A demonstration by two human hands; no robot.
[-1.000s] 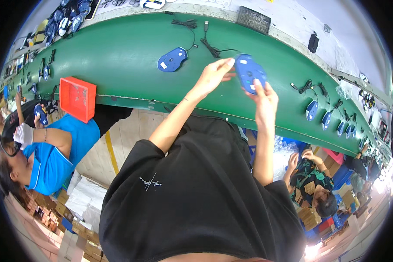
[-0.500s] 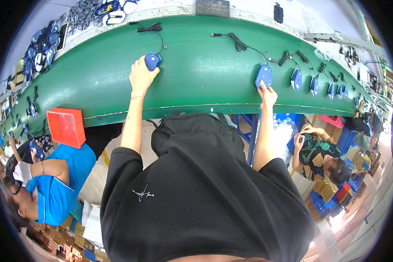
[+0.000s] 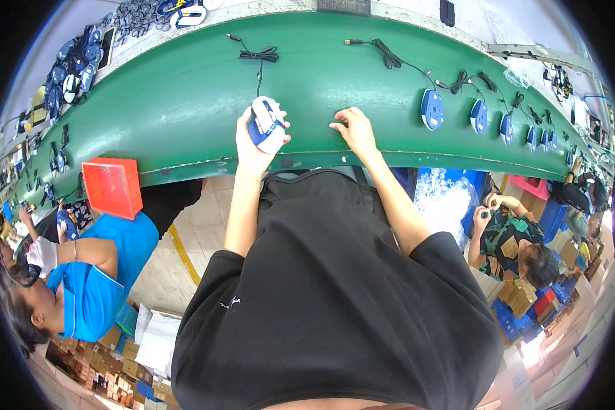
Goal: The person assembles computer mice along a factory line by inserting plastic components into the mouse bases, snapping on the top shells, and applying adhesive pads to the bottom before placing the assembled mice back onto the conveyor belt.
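A wired computer mouse with a white and blue top rests in my left hand, its fingers wrapped around the sides. From the mouse a black cable runs away from me to a tied bundle on the green conveyor belt. My right hand hovers over the belt to the right of that mouse. Its fingers are bent, with a gap between thumb and forefinger, and I see nothing in them. Farther right lies another mouse, blue underside up, with its cable bundle beyond it.
Several more upturned mice, such as this blue one, line the belt's right side. A red bin stands at the near edge on the left, beside a person in blue. Another person sits at right. Mouse parts fill the far ledge.
My left hand has lifted the mouse and turned it from underside to top, bringing it nearer and rightward in view. My right hand has let go of the other mouse and moved left.
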